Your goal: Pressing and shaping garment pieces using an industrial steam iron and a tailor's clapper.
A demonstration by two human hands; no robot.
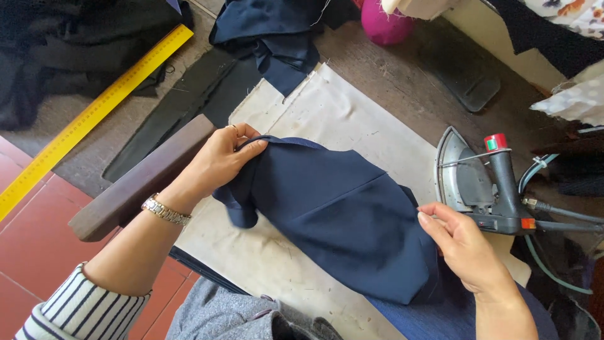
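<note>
Right now I am pinching the navy garment (340,214) in my left hand (220,157), my right hand (462,242) resting loose on it; the iron (478,182) sitting just beside could scorch my fingers.

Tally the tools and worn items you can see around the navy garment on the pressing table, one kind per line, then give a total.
Steam iron: 1
Yellow ruler: 1
Wooden block: 1
Wristwatch: 1
Ring: 1
Total: 5

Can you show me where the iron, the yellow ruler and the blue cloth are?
iron (484,182): head view, on its dark handle.
yellow ruler (94,113): head view, mid-length.
blue cloth (340,214): head view, its middle.
</note>
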